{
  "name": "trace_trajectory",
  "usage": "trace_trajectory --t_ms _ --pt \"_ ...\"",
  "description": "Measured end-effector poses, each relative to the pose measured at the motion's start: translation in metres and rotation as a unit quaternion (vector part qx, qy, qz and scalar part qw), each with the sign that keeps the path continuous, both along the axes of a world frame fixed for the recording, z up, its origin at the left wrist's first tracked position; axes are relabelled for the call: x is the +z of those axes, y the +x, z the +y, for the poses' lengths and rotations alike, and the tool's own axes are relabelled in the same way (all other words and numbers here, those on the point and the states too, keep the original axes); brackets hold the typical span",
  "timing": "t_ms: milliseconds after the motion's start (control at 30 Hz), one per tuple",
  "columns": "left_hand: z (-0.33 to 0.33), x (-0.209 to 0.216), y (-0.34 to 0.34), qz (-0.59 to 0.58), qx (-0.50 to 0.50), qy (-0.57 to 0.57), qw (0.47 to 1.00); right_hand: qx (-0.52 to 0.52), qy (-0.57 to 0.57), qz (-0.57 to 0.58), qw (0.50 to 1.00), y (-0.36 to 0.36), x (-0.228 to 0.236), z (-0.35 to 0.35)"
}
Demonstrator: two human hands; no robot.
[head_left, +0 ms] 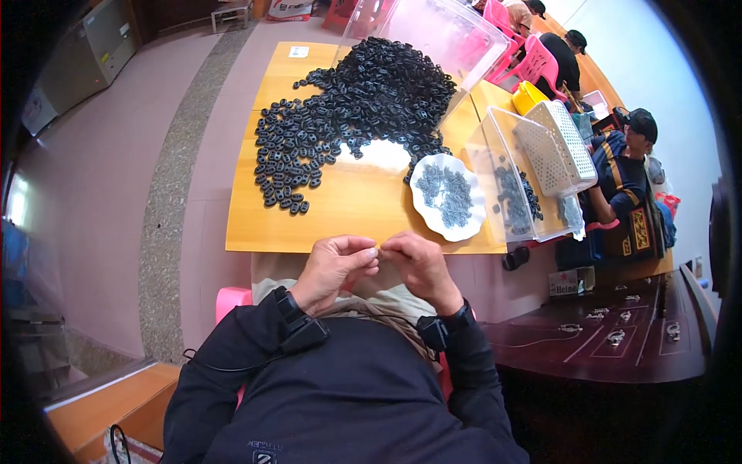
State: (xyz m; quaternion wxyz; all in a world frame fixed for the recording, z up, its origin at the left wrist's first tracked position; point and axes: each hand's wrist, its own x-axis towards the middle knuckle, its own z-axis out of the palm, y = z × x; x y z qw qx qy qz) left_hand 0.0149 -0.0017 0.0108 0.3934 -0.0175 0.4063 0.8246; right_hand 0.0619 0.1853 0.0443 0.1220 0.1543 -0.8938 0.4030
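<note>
My left hand and my right hand meet fingertip to fingertip just off the front edge of the wooden table. Both are closed in a pinch; whatever lies between the fingers is too small to make out. Beyond them, a big heap of small black oval plastic pieces with two holes spreads over the table. To the right of my right hand sits a white scalloped dish full of small grey translucent parts.
A clear plastic bin with black pieces stands at the table's right, beside a white perforated basket and a yellow bowl. Another clear bin lies behind the heap. People work at the right, one nearby. Pink chairs stand behind.
</note>
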Motion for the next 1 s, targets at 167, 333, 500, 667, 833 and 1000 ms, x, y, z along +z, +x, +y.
trace_trajectory --t_ms 167,333,500,667,833,1000 --pt "0.000 -0.003 0.001 0.029 -0.023 -0.013 0.999 0.010 0.059 0.012 0.998 0.003 0.000 -0.006" --pt "-0.002 0.000 0.000 0.023 -0.045 -0.021 0.998 0.020 0.062 0.022 0.998 0.005 0.002 -0.008" --pt "-0.003 -0.002 0.000 0.005 -0.050 0.000 0.999 0.009 0.015 0.025 1.000 0.009 -0.009 -0.010" --pt "-0.004 0.004 0.000 -0.017 -0.050 0.013 0.999 -0.028 -0.160 -0.073 0.984 0.014 -0.022 -0.011" --pt "-0.003 0.001 0.001 -0.024 -0.034 0.024 0.999 -0.032 -0.271 -0.106 0.956 0.015 -0.024 -0.016" --pt "0.000 -0.002 0.001 -0.036 -0.022 0.025 0.999 -0.064 -0.276 -0.156 0.946 0.015 -0.035 -0.012"
